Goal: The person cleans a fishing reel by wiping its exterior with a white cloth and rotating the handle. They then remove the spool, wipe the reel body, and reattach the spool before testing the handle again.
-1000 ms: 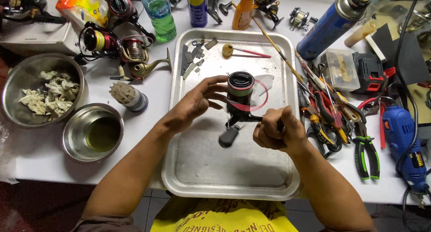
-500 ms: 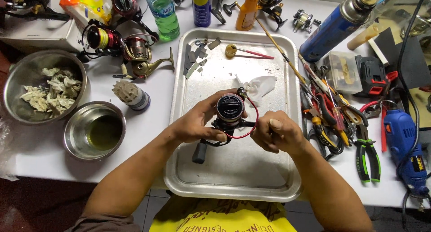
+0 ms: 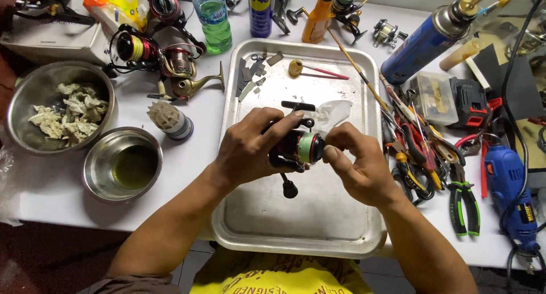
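From the head camera I see my left hand [image 3: 250, 149] wrapped around the body of a black fishing reel [image 3: 293, 149], fingers clenched on it, above the metal tray [image 3: 296, 237]. My right hand [image 3: 358, 166] pinches the spool end, fingertips grasping its green-lined rim. The reel's long axis lies roughly left to right, spool pointing toward my right hand, with the handle knob hanging toward me. At the far edge of the surface stand a green bottle [image 3: 213, 15], a blue spray can with a yellow label [image 3: 260, 9] and an orange bottle [image 3: 318, 18]; a blue gas canister [image 3: 421, 44] lies tilted to the right.

Bowls [image 3: 119, 164] left of tray [image 3: 250, 226]
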